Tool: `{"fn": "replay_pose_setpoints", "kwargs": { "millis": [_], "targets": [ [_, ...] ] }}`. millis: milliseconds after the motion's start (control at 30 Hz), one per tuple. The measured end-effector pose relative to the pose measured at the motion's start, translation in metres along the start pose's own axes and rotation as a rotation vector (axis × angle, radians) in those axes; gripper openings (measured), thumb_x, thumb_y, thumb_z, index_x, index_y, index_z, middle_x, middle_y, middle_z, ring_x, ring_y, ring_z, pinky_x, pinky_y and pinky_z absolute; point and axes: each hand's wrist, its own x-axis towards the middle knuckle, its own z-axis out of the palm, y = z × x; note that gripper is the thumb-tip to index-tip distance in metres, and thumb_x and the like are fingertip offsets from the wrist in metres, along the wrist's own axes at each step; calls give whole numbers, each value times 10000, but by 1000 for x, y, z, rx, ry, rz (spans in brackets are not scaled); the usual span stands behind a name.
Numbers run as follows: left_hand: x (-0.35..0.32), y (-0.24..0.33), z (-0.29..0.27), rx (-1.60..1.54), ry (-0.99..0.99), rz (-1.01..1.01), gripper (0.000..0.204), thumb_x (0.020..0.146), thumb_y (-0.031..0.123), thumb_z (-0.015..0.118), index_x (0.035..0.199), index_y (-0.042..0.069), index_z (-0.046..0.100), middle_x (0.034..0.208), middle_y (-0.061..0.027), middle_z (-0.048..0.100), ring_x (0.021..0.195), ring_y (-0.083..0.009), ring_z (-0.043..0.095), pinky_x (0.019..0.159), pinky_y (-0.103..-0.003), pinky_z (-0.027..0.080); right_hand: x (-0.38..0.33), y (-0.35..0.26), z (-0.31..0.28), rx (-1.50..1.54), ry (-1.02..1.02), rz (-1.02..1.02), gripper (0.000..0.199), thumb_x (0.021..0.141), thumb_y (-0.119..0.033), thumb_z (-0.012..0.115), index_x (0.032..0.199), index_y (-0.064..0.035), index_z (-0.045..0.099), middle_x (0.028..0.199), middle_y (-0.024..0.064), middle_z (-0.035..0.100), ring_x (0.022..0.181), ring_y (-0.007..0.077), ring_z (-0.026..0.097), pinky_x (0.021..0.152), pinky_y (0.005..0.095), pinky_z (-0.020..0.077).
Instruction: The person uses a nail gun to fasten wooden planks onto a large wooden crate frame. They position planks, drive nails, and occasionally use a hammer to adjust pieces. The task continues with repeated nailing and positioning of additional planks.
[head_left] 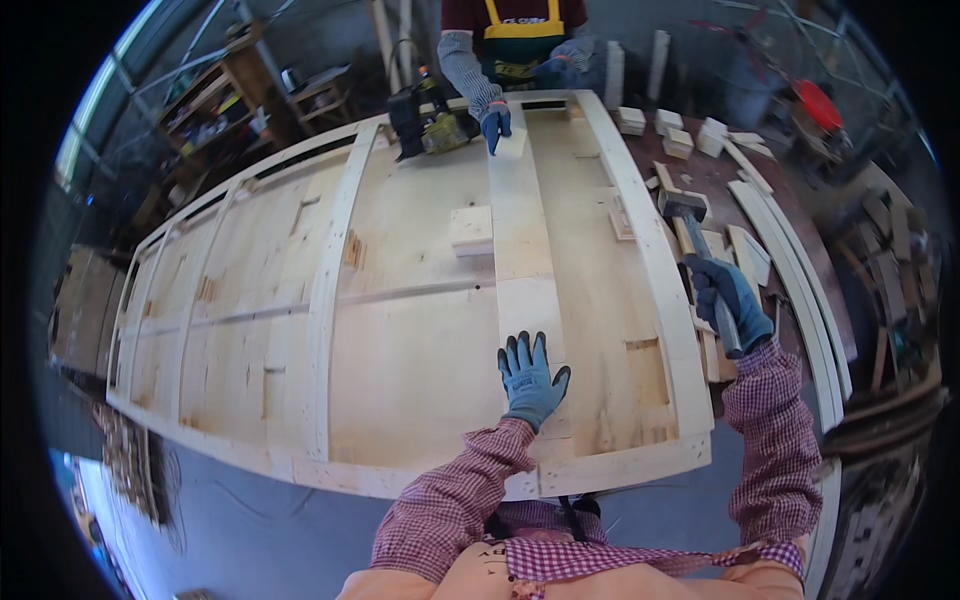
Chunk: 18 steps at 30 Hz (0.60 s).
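My left hand (533, 380), in a blue and black glove, lies with fingers spread on a pale wooden board (522, 235). The board runs from the near side to the far side of a large wooden frame panel (420, 240). My right hand (728, 295) is wrapped round the handle of a hammer (690, 228), beyond the frame's right edge. The hammer's dark head points away from me. Left of the board sits a small wooden block (472, 230) on the panel.
Across the panel stands a co-worker (520, 45), one gloved hand (496, 122) at the board's far end. A nail gun (440, 130) rests near them. On the right, a dark table (800, 260) carries wood blocks (678, 143) and long strips (795, 270). A red bowl-shaped object (818, 105) is behind.
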Motion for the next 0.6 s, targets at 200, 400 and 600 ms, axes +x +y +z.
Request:
{"fn": "replay_pose_setpoints", "kwargs": {
  "millis": [200, 400, 600],
  "targets": [
    [-10, 20, 1, 207, 4, -56, 751, 809, 396, 583, 1425, 59, 318, 1480, -223, 252, 1390, -412, 152, 1129, -562, 60, 97, -14, -19, 38, -260, 134, 210, 918, -162, 553, 1099, -56, 555, 656, -93, 481, 463, -7, 442, 374, 145, 342],
    [-5, 21, 5, 197, 29, -76, 718, 802, 386, 602, 1404, 78, 360, 1470, -186, 296, 1389, -383, 189, 1132, -549, 93, 175, -8, 9, 91, -424, 139, 185, 917, -144, 556, 1066, -35, 562, 650, -87, 490, 478, -13, 465, 396, 131, 368],
    [-3, 24, 6, 149, 43, -91, 676, 799, 366, 611, 1383, 94, 405, 1439, -180, 348, 1362, -388, 249, 1121, -558, 134, 267, 21, 66, 76, -398, 87, 136, 893, -249, 578, 839, -129, 544, 599, -85, 493, 449, 30, 459, 407, 194, 398]
  ]
}}
